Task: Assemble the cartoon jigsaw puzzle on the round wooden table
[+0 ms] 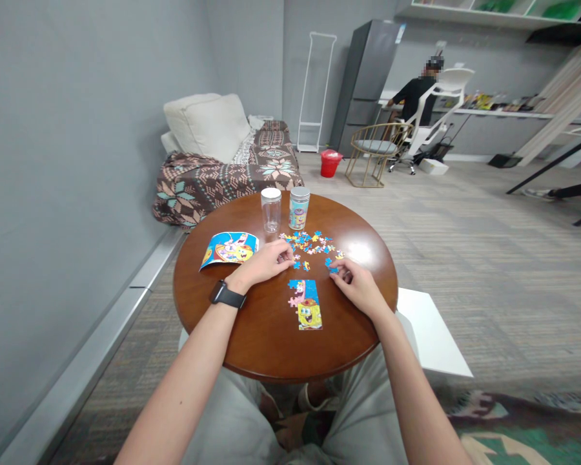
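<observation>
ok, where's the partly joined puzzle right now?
In the head view, the partly joined puzzle lies flat on the round table, nearer the person than the left hand and right hand, with loose pieces beyond it.

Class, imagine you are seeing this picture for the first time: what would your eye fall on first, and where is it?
Probably the bright, partly built puzzle on the near half of the round brown table. Beyond it, colourful loose pieces lie scattered past the left hand and right hand, before a clear jar and a printed jar. Farther back, a red bin stands out on the greyish floor.
</observation>
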`<state>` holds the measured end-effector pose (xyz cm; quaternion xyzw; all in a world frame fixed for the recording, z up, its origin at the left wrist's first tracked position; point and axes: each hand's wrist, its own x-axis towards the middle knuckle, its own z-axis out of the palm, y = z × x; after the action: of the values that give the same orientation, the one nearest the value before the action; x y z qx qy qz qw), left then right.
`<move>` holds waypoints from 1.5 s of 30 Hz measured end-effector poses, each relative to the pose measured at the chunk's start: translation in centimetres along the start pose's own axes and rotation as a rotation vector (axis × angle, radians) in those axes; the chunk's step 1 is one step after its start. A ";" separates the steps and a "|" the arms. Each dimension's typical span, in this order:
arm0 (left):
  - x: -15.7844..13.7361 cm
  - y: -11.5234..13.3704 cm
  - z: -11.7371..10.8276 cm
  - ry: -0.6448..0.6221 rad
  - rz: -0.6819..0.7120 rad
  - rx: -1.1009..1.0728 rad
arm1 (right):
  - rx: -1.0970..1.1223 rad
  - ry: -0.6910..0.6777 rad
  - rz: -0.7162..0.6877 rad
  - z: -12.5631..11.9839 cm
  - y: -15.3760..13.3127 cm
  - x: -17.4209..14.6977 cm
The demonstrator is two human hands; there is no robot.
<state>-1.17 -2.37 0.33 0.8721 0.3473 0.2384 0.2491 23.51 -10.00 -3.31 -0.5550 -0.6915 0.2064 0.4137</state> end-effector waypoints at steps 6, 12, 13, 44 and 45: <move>0.1 -0.4 0.1 0.008 0.020 0.013 | 0.008 -0.005 -0.004 -0.1 -0.1 0.0; 0.0 -0.1 0.0 0.000 -0.005 -0.040 | -0.041 -0.020 -0.021 -0.2 0.0 -0.1; 0.0 0.0 -0.1 -0.007 -0.013 -0.057 | -0.048 -0.021 -0.029 -0.2 0.0 -0.1; 0.1 -0.2 -0.1 0.000 0.047 -0.033 | -0.055 -0.013 -0.054 -0.2 -0.1 -0.1; 0.1 -0.2 0.0 -0.004 0.043 -0.044 | -0.049 -0.011 -0.051 -0.2 -0.1 -0.1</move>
<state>-1.21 -2.16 0.28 0.8740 0.3227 0.2495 0.2639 23.64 -10.13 -3.16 -0.5459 -0.7126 0.1821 0.4013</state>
